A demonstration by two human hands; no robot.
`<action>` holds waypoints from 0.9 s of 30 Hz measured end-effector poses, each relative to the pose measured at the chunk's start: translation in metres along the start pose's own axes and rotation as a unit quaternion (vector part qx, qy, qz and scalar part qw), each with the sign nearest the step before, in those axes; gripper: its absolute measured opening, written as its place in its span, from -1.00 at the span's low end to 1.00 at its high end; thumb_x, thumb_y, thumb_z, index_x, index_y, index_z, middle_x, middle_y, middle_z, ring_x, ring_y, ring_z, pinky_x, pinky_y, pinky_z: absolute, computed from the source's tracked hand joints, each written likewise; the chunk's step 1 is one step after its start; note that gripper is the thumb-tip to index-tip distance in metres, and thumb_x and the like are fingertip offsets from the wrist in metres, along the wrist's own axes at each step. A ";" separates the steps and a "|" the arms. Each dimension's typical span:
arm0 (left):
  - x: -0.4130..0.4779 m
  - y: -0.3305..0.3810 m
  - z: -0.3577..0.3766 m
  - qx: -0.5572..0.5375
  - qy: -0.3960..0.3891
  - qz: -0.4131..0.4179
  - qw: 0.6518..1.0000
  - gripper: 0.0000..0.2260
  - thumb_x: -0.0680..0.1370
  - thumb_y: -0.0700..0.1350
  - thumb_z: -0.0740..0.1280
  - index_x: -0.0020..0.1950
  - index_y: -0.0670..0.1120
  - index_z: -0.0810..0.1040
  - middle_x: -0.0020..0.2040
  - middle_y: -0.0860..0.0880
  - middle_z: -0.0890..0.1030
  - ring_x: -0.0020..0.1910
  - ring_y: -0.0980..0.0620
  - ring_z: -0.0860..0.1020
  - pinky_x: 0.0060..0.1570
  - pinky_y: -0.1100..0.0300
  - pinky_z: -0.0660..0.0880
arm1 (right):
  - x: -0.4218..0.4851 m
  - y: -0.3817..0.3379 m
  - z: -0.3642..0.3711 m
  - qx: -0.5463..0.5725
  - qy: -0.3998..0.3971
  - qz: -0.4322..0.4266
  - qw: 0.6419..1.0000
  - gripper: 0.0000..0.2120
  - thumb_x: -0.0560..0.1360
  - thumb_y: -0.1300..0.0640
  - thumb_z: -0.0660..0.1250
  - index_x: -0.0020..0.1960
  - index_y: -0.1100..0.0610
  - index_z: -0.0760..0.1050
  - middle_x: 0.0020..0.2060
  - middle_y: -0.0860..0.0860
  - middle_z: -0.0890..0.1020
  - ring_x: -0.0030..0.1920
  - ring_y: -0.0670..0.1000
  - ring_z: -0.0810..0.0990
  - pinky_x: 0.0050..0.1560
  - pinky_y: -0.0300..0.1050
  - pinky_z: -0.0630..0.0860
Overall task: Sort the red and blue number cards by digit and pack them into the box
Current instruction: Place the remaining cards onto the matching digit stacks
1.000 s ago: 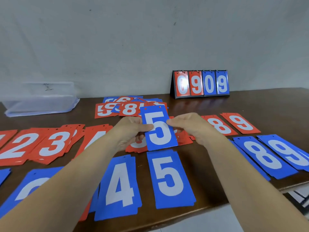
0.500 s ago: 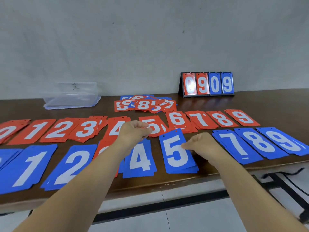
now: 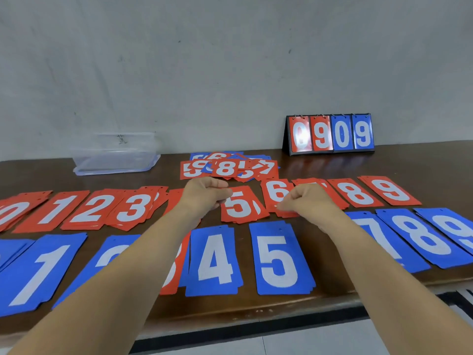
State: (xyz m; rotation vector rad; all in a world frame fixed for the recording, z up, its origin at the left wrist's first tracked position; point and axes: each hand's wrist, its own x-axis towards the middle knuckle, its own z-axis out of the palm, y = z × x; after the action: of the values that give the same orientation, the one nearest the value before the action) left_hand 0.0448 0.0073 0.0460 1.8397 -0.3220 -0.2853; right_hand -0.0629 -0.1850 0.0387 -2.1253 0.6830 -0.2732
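Note:
Red number cards lie in a far row of piles by digit, among them the red 5 pile point(image 3: 239, 206) and the red 6 pile point(image 3: 276, 193). Blue piles form the near row, with the blue 5 pile point(image 3: 280, 260) and the blue 4 pile point(image 3: 213, 260) in front of me. An unsorted heap of mixed cards point(image 3: 227, 167) sits behind the red row. The clear plastic box point(image 3: 115, 160) stands at the back left. My left hand point(image 3: 204, 194) hovers by the red 5 pile, fingers curled, holding nothing. My right hand point(image 3: 309, 202) is curled over the red 6 pile's near edge, also holding nothing.
A flip scoreboard point(image 3: 330, 134) reading 0 9 0 9 stands at the back right against the wall. The dark wooden table point(image 3: 384, 165) ends just in front of the blue row; some blue cards at the right overhang its edge.
The blue 5 card both hands held went down onto the blue 5 pile. Both hands then let go and moved forward over the red row.

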 end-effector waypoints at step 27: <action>0.164 -0.031 -0.055 0.008 0.111 -0.058 0.992 -0.86 0.49 -0.19 0.46 0.04 -0.11 0.64 -0.24 -0.06 0.62 -0.28 0.10 0.54 -0.22 0.27 0.48 | 0.283 -0.062 0.114 -0.351 -0.098 -0.108 0.925 -0.14 0.31 -0.42 0.37 0.49 -0.06 0.24 0.47 0.17 0.20 0.49 0.22 0.12 0.45 0.28 0.12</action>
State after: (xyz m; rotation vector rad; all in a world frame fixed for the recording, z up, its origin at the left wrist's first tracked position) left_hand 0.2198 0.0055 0.0266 1.8885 -0.0642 -0.1563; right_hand 0.2423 -0.2372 0.0056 -2.8724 0.4600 0.0934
